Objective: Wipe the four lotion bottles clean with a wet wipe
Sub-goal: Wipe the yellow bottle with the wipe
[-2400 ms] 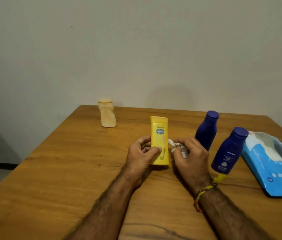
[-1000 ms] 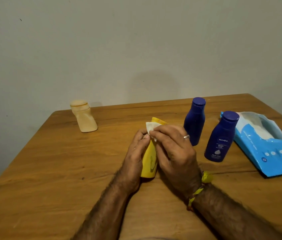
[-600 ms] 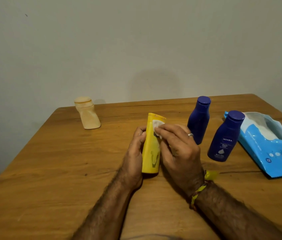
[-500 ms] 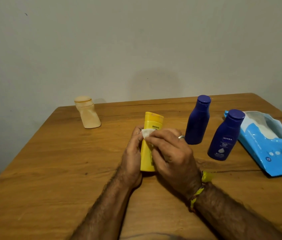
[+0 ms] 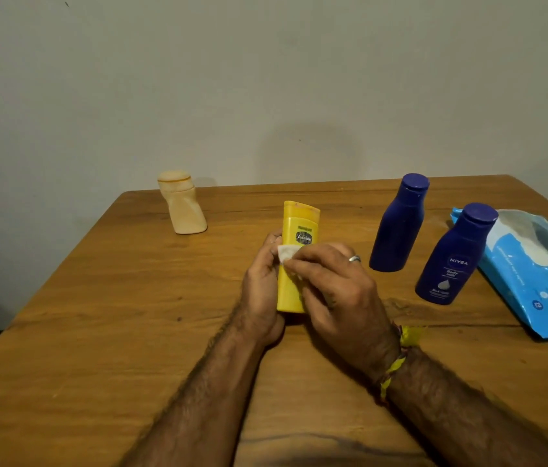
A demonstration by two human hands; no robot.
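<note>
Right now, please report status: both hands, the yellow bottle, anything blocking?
Left hand grips yellow bottle, upright on table. Right hand presses wet wipe on its front. Nothing blocking.

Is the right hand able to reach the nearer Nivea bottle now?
Probably yes: the Nivea bottle stands just beside the right hand, with bare table between, though that hand holds the wet wipe.

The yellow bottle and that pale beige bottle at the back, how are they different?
The yellow bottle is bright, straight-sided and gripped by the left hand while the right hand rubs a wet wipe on it. The beige bottle is pale, flares toward its base and stands untouched near the far edge. Both stand on the wooden table, caps up.
</note>
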